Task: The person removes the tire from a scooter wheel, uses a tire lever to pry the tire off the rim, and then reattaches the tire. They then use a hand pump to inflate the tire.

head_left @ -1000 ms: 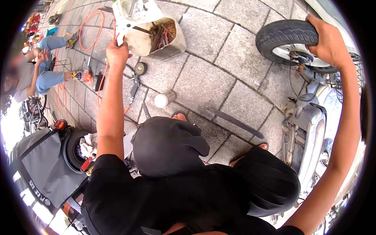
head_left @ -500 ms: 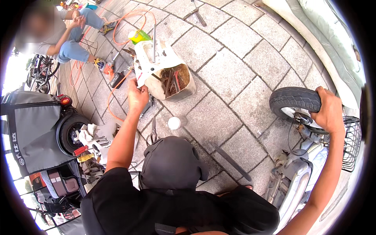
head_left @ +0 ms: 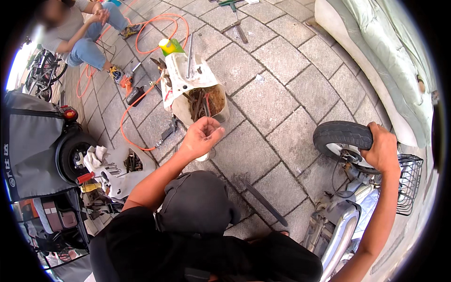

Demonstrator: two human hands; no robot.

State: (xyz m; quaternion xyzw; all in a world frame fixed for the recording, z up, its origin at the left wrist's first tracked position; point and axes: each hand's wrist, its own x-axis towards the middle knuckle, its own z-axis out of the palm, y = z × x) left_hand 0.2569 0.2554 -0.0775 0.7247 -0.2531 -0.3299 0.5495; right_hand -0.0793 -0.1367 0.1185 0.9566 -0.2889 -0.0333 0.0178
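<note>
My right hand (head_left: 383, 148) grips the tread of a black tyre (head_left: 343, 134) on a small wheel, its fingers wrapped over the edge. The wheel is attached to a motorbike (head_left: 336, 225) lying at the right. My left hand (head_left: 203, 137) is raised near the opening of a cut-open white plastic can (head_left: 185, 70). Its fingers are curled toward the thumb, and whatever they may hold is hidden. Tools and rusty scraps (head_left: 199, 103) fill the can. A white cup-like container (head_left: 203, 157) is mostly covered by my left wrist. A long dark flat bar (head_left: 265, 202) lies on the paving.
An air gun (head_left: 167, 133) on an orange hose and a cordless tool (head_left: 134, 94) lie at the left. Beyond them sits a person (head_left: 84, 42). Another white tool can (head_left: 141, 160) stands beside a scooter wheel (head_left: 77, 157). A wire basket (head_left: 408, 183) is at the right.
My left hand has left the upper left side of the white can and moved down and right, in front of its opening. My right hand stays on the tyre. The view has shifted slightly.
</note>
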